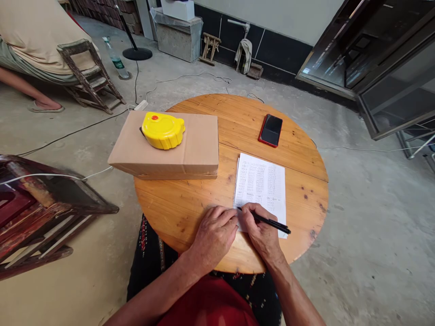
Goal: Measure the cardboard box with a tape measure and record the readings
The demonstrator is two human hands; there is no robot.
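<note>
Wearer's clothing: red top (pixel 207 303) and dark patterned trousers (pixel 149 267), at the near edge of the table.
Round table (pixel 190 194): plank top of knotty, light brown wood, standing on a concrete floor.
Wooden furniture, left (pixel 41 217): worn, with reddish paint; a white cable passes across it.
Background person (pixel 47 103): partly in view at upper left; bare lower leg, sandaled foot. A low wooden chair (pixel 90 74) stands beside.
Cardboard box (pixel 200 145): closed, flat on the left part of the tabletop.
Paper sheets (pixel 258 181): stacked on the table, right of the box; top sheet carries columns of handwriting, too small to read.
Left hand (pixel 215 233): palm down, fingers together and loosely bent, no object visible in it; fingertips at the lower left corner of the sheets.
Right hand (pixel 261 228): closed in a writing grip on the pen, resting over the lower part of the sheets.
Tape measure (pixel 163 130): yellow case, red button, lying on top of the box.
Phone (pixel 271 130): dark screen upward, red edge; on the table beyond the sheets.
Pen (pixel 272 222): black, tilted; tip at the left edge of the sheets, rear end pointing right.
</note>
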